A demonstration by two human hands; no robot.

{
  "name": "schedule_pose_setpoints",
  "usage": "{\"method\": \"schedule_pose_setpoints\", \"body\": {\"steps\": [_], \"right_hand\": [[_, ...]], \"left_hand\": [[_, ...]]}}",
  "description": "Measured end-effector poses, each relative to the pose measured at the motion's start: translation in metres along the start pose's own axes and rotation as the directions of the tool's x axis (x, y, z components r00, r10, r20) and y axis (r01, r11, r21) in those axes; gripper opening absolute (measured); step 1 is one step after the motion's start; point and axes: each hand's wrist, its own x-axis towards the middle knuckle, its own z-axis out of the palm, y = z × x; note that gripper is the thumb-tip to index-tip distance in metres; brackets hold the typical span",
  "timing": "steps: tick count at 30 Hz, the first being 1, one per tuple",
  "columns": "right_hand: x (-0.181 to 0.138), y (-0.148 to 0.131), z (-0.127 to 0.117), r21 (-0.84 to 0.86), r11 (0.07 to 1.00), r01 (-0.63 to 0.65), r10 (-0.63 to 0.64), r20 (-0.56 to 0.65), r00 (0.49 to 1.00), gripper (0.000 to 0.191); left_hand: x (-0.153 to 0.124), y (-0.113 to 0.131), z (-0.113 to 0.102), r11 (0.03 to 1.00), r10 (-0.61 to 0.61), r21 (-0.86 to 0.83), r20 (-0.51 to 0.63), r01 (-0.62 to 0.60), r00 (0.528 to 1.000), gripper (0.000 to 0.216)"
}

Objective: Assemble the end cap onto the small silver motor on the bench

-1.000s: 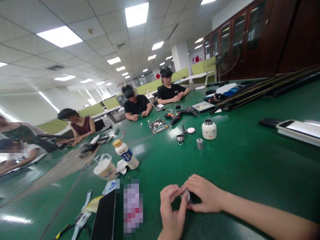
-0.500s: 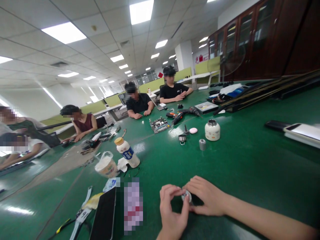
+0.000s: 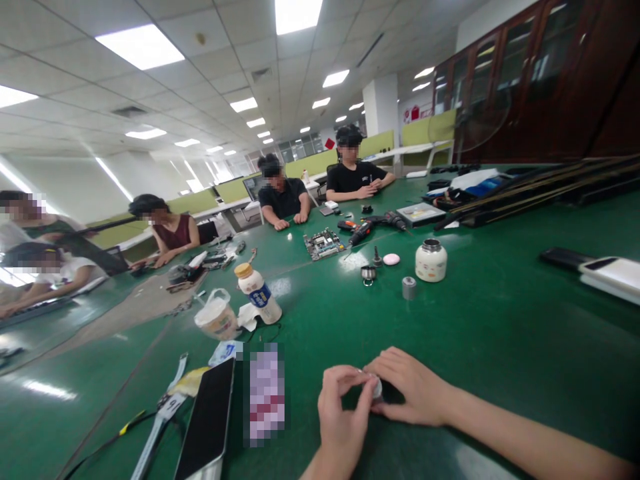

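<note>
My left hand [image 3: 345, 407] and my right hand [image 3: 415, 387] meet over the green table at the lower right, around a small round silvery piece [image 3: 377, 389]. The left thumb and fingertips pinch its near side. Against its other side rest the curved fingers and thumb of the right hand. Much of the piece is covered by fingers, so its exact kind does not show. Farther up the table are a small grey cylinder [image 3: 409, 288], a squat cream jar [image 3: 431, 261] with an open dark mouth, a metal cup-like part [image 3: 369, 275] and a pink oval [image 3: 391, 259].
Left of my hands lie a black-screened tablet [image 3: 207, 413], a pixelated purple item [image 3: 267, 397] and a strap [image 3: 163, 420]. Beyond stand a bottle [image 3: 260, 297] and a bagged cup [image 3: 219, 319]. A circuit board [image 3: 324, 245] and drills [image 3: 361, 233] lie farther back. Several people sit around the table.
The view has shifted a little, moving the surroundings slightly right. My left fingertips and thumb have closed in over the silvery piece, covering more of it. My right hand stays beside it.
</note>
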Motion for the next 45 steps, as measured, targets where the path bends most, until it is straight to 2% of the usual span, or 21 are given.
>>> {"method": "schedule_pose_setpoints", "body": {"steps": [5, 11, 17, 21, 24, 27, 28, 30, 32, 34, 37, 41, 43, 45], "right_hand": [[0.001, -0.002, -0.002, -0.008, 1.000, 0.009, -0.009, -0.003, 1.000, 0.033], [0.002, -0.001, -0.001, -0.038, 0.999, 0.007, -0.007, -0.012, 1.000, 0.027], [0.000, 0.001, 0.002, -0.022, 1.000, 0.019, -0.019, -0.018, 1.000, 0.029], [0.000, 0.001, 0.003, -0.013, 1.000, 0.020, -0.020, -0.017, 1.000, 0.030], [0.000, -0.001, 0.001, -0.003, 1.000, 0.015, -0.015, -0.011, 1.000, 0.030], [0.001, -0.002, -0.002, -0.001, 1.000, 0.011, -0.011, 0.006, 1.000, 0.035], [0.001, -0.002, -0.003, -0.003, 1.000, 0.008, -0.008, 0.008, 1.000, 0.037], [0.002, -0.002, -0.003, -0.007, 1.000, -0.002, 0.002, 0.003, 1.000, 0.040], [0.001, -0.002, -0.003, -0.004, 1.000, -0.010, 0.010, 0.003, 1.000, 0.041], [0.001, -0.002, -0.003, 0.002, 1.000, -0.018, 0.018, 0.008, 1.000, 0.041], [0.000, -0.002, -0.003, 0.008, 1.000, -0.027, 0.027, 0.012, 1.000, 0.041], [-0.001, -0.003, -0.003, 0.010, 0.999, -0.034, 0.034, 0.012, 0.999, 0.042], [-0.001, -0.003, -0.003, 0.009, 0.999, -0.038, 0.037, 0.012, 0.999, 0.042], [0.000, -0.004, -0.003, 0.009, 0.999, -0.039, 0.039, 0.011, 0.999, 0.042]], "left_hand": [[0.001, 0.005, 0.001, 0.994, -0.061, -0.084, 0.029, 0.063, 0.998, 0.012], [0.005, 0.006, 0.002, 0.982, -0.113, -0.142, 0.096, 0.126, 0.989, 0.020], [0.010, 0.003, -0.003, 0.991, -0.014, -0.127, 0.172, 0.037, 0.985, 0.012], [0.011, 0.006, -0.004, 0.995, 0.051, -0.096, 0.146, -0.037, 0.988, 0.014], [0.010, 0.005, -0.004, 0.996, 0.039, -0.086, 0.118, -0.029, 0.992, 0.011], [0.013, -0.003, -0.006, 0.997, 0.010, -0.079, 0.003, -0.010, 1.000, 0.011], [0.015, -0.008, -0.007, 0.998, -0.010, -0.064, -0.041, 0.007, 0.999, 0.011], [0.021, -0.019, -0.009, 0.996, -0.088, -0.018, -0.056, 0.087, 0.995, 0.009], [0.026, -0.031, -0.011, 0.983, -0.181, 0.017, 0.025, 0.180, 0.983, 0.012], [0.029, -0.040, -0.013, 0.974, -0.225, 0.025, 0.105, 0.223, 0.969, 0.016], [0.030, -0.047, -0.016, 0.974, -0.223, 0.062, 0.108, 0.218, 0.969, 0.022], [0.027, -0.047, -0.019, 0.930, -0.196, 0.321, 0.025, 0.178, 0.980, 0.037], [0.026, -0.045, -0.020, 0.905, -0.196, 0.390, 0.029, 0.169, 0.980, 0.034], [0.025, -0.043, -0.019, 0.912, -0.179, 0.374, -0.004, 0.168, 0.984, 0.029]]}}
